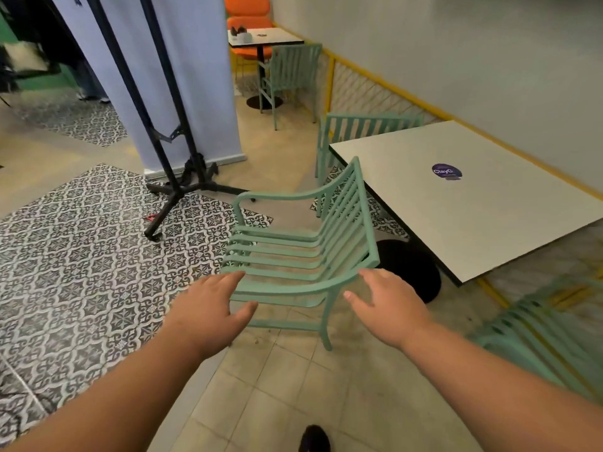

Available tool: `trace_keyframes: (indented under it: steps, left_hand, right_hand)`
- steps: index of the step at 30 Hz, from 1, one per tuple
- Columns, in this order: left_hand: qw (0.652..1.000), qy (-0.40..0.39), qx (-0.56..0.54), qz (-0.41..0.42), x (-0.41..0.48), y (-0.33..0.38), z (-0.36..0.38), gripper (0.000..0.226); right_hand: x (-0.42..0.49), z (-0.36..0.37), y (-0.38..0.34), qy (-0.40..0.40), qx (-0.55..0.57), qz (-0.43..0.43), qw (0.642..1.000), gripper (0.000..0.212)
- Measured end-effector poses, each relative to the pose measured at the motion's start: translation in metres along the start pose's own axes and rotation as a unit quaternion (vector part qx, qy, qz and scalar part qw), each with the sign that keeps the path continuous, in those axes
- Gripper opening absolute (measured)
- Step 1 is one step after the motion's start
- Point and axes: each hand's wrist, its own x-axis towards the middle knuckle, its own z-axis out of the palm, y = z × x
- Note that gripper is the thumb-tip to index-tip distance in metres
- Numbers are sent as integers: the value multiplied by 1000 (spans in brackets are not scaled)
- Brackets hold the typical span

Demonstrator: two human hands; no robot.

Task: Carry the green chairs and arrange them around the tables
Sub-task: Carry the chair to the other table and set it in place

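A green slatted armchair (293, 252) stands on the floor right in front of me, its back turned toward the near white table (473, 203). My left hand (212, 308) hovers open just short of the seat's front edge. My right hand (388, 305) is open beside the chair's near armrest, fingers spread, holding nothing. A second green chair (359, 132) stands at the far side of that table. A third green chair (290, 76) is tucked at the far small table (277, 37). At the right edge a blurred green chair (541, 334) shows partly.
A black stand (169, 177) with a white banner rises to the left of the chair, its feet spread over the patterned tiles. A yellow-framed low fence (365, 86) runs along the wall. Orange chairs (248, 14) sit beyond the far table. My shoe (313, 438) shows below.
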Motion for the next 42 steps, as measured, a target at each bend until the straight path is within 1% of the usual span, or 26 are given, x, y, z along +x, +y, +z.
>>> trace_keyframes:
  steps: [2,4,6,8,10,12,17,22,25,28,32,36,39,41,42]
  left_hand:
    - [1000,1,4,2,33,-4,3,83]
    - [1000,-2,7,6,65,-6,7,76]
    - [1000,-7,5,10,95,-11,12,79]
    - [1000,-19,7,16,120,-15,15,86]
    - [999,-34,7,15,148,-21,24,84]
    - [999,-44,10,22,171,-27,30,79]
    - [996,-59,14,62,232,-41,37,79]
    - [991,-76,31,108,288,-68,53,78]
    - [986,-113,41,117,304,-85,67,78]
    - [979,-137,52,140,314,-94,86,76]
    - [976,-151,42,152,324,-78,116,72]
    - [969,-192,4,159,327,-38,164,72]
    - [954,-222,-20,200,321,3,200,80]
    - [945,-235,-35,225,320,33,223,87]
    - [942,-245,-55,225,322,48,235,89]
  right_hand:
    - [33,-1,6,-1,-8,9,1000,61]
    - [64,-2,16,-4,-12,27,1000,54]
    - [91,-2,23,-6,-16,44,999,51]
    - [109,1,28,-16,-12,59,998,53]
    - [127,7,32,-23,-8,70,997,54]
    - [140,11,31,-21,-4,81,996,54]
    - [165,26,23,-8,-2,116,993,56]
    - [181,51,8,5,-13,176,984,57]
    - [193,66,-3,14,3,210,978,57]
    - [209,79,-4,24,-9,230,973,54]
    - [228,91,13,26,-40,230,972,56]
    - [248,105,49,36,-28,258,965,63]
    - [265,115,71,15,-72,279,957,63]
    - [273,118,81,3,-117,295,948,73]
    - [277,118,85,1,-126,296,947,78]
